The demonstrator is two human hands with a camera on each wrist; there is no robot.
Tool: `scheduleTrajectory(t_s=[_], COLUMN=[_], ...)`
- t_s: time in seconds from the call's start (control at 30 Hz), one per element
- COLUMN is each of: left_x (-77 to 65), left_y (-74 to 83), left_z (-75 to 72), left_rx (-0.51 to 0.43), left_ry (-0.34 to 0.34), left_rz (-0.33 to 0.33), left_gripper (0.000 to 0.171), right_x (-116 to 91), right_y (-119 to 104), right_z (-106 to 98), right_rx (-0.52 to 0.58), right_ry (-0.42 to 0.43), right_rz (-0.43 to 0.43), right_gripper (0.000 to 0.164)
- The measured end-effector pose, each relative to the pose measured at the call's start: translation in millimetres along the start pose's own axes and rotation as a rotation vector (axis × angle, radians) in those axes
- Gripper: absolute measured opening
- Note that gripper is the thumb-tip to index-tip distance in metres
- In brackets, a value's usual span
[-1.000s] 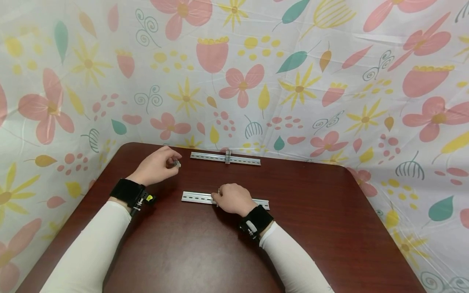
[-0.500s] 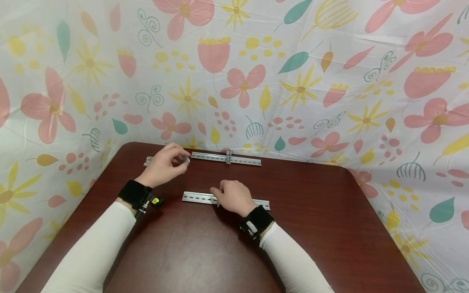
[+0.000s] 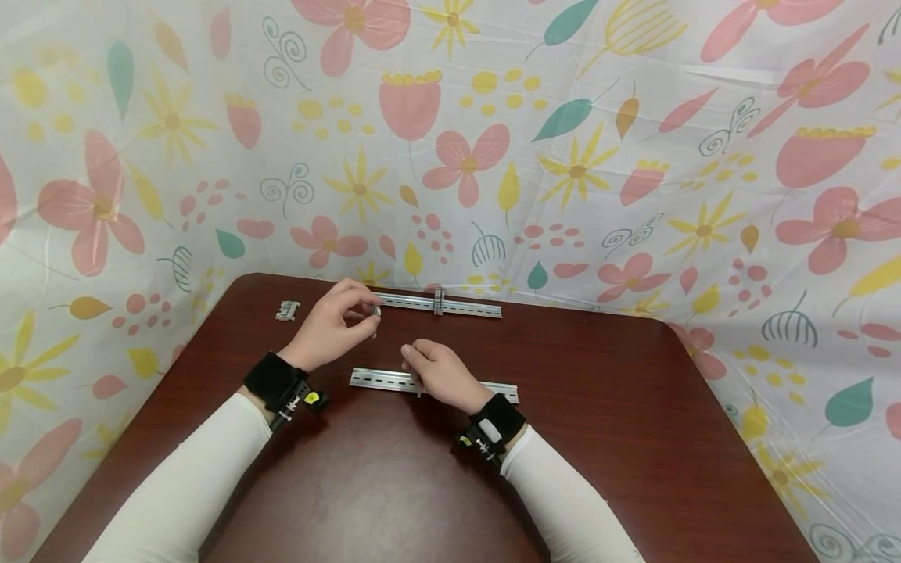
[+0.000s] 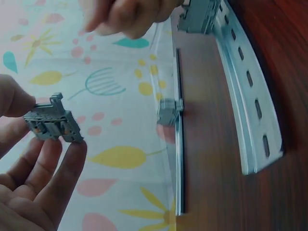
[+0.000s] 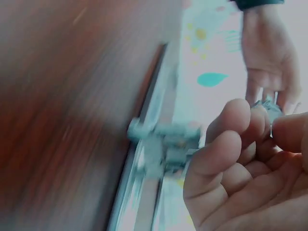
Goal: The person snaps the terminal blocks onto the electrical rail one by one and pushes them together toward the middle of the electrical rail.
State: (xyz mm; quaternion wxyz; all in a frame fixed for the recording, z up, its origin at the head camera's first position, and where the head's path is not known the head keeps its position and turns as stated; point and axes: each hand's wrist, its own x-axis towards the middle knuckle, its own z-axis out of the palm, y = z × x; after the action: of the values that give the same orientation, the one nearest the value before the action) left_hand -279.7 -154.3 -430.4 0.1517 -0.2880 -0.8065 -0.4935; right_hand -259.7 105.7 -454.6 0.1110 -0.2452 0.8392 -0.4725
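Note:
My left hand (image 3: 327,324) pinches a grey terminal block (image 4: 53,120) between thumb and fingertips, held above the table between the two rails. A slotted metal DIN rail (image 3: 373,379) lies nearer to me on the table. A second terminal block (image 5: 168,149) is mounted on that rail, largely hidden by my right hand in the head view. My right hand (image 3: 446,375) is just above it, fingers loosely curled, with nothing seen in its grip. In the right wrist view its fingertips lie close to the mounted block; whether they touch it I cannot tell.
Towards the back edge lies another DIN rail (image 3: 475,310), carrying upright terminal blocks (image 3: 439,301) near its middle. One loose terminal block (image 3: 287,310) lies flat at the back left of the brown table (image 3: 598,422). A flowered cloth (image 3: 535,195) hangs behind the table.
My left hand has moved right with the terminal block, uncovering the loose block at the back left. My right hand has risen slightly from the near rail and its fingers have come off the mounted block.

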Motion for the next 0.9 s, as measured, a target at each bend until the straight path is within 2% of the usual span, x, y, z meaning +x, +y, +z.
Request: scheduleTrajectory(t_s=[0.13, 0.23, 0.37, 0.53, 0.7, 0.9], left_x=[-0.1, -0.2, -1.4, -3.4, -4.3, -4.3], left_y=[4.0, 7.7, 12.7, 14.3, 18.2, 20.8], left_z=[5.1, 9.1, 15.0, 22.9, 27.5, 29.6], left_rx=[-0.03, -0.057, -0.074, -0.083, -0.116, -0.127], left_ry=[0.038, 0.048, 0.04, 0.027, 0.022, 0.007], left_rz=[0.026, 0.037, 0.05, 0.068, 0.083, 0.073], left_gripper=[0.027, 0.027, 0.027, 0.028, 0.029, 0.029], right_x=[-2, -2, -3, -4, -4, -5], right_y=[-5, -8, -8, -9, -10, -11], right_z=[1, 2, 3, 5, 4, 3], right_rx=[0.247, 0.382, 0.51, 0.615, 0.694, 0.773], right_ry=[-0.05, -0.083, -0.124, -0.169, -0.203, -0.204], right_rz=[0.029, 0.042, 0.059, 0.077, 0.061, 0.055], right_gripper=[0.05, 0.053, 0.055, 0.059, 0.054, 0.046])
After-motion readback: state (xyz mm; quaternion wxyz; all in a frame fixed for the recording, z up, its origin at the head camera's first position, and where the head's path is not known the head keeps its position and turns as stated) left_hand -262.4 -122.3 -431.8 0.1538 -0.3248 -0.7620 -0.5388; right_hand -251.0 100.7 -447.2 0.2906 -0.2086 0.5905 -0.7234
